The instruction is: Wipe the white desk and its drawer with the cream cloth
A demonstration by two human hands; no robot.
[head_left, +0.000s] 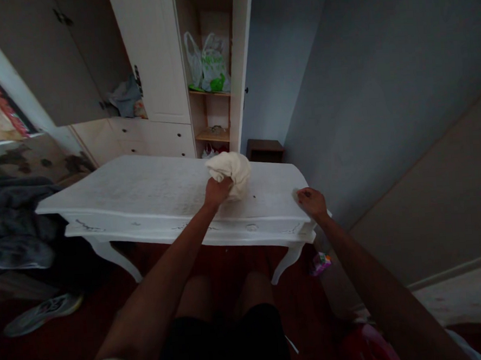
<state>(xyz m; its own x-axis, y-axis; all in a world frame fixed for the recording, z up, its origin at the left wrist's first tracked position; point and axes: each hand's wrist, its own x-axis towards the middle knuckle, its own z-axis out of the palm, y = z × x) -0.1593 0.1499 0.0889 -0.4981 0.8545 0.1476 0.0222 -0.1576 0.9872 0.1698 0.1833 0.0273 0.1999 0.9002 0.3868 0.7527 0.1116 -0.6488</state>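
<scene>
A cloth [240, 172] was gripped by the left hand [219, 192] on the worktop [143, 180], right of centre; the right hand [313, 202] was curled, contents unclear. The worktop could be scratched by a speck [254, 196] dragged underneath.

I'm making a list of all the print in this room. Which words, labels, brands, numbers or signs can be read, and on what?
No text can be read with certainty.
White plastic carrier bag with green print on the cabinet shelf: green lettering, too blurred to read.
Small purple-pink box on the floor: markings too small to read.
Crumpled cream cloth in the left hand: no lettering visible.
</scene>
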